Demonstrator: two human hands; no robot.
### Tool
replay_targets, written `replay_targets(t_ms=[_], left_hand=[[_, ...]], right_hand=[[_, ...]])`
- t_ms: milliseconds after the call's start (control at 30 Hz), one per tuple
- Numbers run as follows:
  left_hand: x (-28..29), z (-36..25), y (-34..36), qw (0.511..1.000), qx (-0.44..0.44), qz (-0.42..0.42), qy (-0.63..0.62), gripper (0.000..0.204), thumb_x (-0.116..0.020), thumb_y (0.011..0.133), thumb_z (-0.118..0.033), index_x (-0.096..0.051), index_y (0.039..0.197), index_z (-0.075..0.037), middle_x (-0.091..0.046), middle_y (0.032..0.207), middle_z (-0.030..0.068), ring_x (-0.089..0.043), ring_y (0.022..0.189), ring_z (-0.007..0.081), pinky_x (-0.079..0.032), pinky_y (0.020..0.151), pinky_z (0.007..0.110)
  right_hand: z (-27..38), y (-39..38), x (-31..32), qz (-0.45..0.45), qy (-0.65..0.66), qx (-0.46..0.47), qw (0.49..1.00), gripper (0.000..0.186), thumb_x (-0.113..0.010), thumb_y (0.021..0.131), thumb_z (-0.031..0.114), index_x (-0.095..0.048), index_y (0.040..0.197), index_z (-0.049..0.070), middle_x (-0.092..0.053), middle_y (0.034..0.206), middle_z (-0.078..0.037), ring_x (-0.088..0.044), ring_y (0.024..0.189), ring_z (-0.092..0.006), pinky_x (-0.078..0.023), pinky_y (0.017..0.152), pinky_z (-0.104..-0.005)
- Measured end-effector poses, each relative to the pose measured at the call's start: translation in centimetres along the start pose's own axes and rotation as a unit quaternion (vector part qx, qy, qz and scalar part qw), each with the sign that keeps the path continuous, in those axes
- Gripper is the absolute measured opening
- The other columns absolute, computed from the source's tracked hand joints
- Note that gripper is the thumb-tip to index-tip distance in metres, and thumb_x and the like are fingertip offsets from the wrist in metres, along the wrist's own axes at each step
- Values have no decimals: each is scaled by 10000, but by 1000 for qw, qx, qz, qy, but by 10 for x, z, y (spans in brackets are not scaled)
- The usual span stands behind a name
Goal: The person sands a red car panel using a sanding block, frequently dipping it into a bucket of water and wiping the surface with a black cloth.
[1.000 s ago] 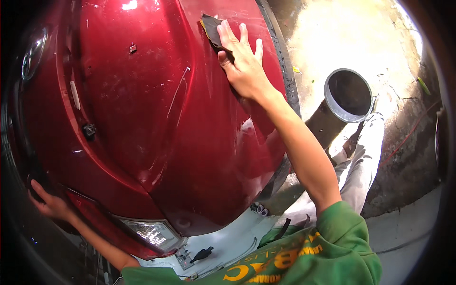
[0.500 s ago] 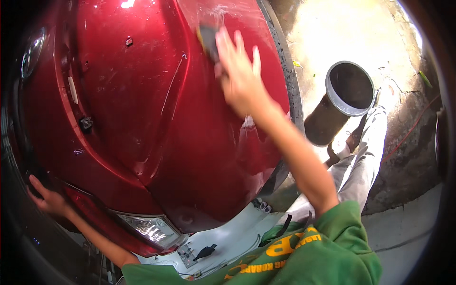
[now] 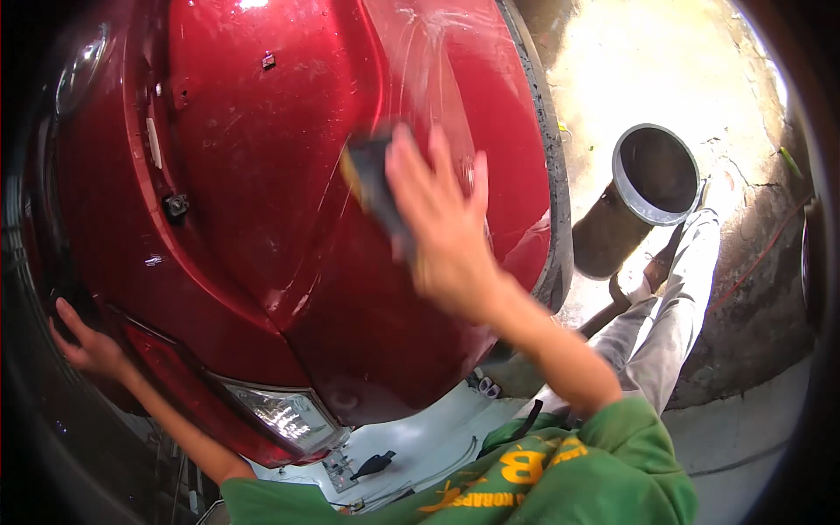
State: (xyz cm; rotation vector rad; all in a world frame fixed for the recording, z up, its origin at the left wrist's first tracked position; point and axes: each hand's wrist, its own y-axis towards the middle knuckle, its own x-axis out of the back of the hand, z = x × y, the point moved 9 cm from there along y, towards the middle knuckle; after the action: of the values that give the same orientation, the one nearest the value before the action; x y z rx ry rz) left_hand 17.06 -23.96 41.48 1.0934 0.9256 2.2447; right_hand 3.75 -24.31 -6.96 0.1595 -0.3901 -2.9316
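Observation:
My right hand [image 3: 446, 236] presses a dark grey block-shaped pad with a yellow edge [image 3: 373, 173] against the glossy red car panel [image 3: 245, 166]. The fingers are stretched over the pad and blurred by motion; the thumb lies along its near side. Pale wet-looking streaks run over the panel beyond the pad. My left hand [image 3: 94, 348] holds nothing. Its fingers are apart, and it rests at the car's dark left edge, close to the clear-lensed lamp [image 3: 284, 420].
A black bucket [image 3: 612, 229] stands on the concrete floor to the right, beside my legs [image 3: 656, 337]. Small fittings [image 3: 177, 206] stick out from the car panel. A black object [image 3: 374, 465] lies on the pale surface below the car, and a thin orange cord [image 3: 759, 255] crosses the floor.
My right hand has drawn the pad down across the panel toward me. My left hand stays at the car's edge. The whole view has shifted slightly.

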Motion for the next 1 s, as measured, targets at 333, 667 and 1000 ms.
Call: replay_targets(t_ms=[333,667,1000], left_hand=[[-7,-18,-4,998,42,-7,37,645,-647,966,-456,-557,1351,54,-689,1271,145,-597,1268,252,-395,1108,304],[-15,-12,3,999,-15,28,-35,498,-619,1014,-288,-552,1306,110,-682,1266,180,-632,1215,208,-445,1073,297],[-13,-28,-4,1000,0,-8,-10,504,-674,973,-344,-629,1259,69,-720,1194,161,-644,1187,208,-445,1052,299]], right_hand=[[-19,41,13,-36,-23,-16,999,663,-563,897,156,-360,1507,0,-324,1610,-186,-252,1487,-466,-158,1111,-752],[-27,60,23,-32,-60,-11,998,659,-557,887,130,-362,1506,20,-332,1603,-177,-251,1478,-474,-190,1106,-749],[-70,84,18,-27,-82,-29,996,658,-516,953,147,-276,1557,46,-272,1633,-177,-179,1500,-483,-136,1094,-787]])
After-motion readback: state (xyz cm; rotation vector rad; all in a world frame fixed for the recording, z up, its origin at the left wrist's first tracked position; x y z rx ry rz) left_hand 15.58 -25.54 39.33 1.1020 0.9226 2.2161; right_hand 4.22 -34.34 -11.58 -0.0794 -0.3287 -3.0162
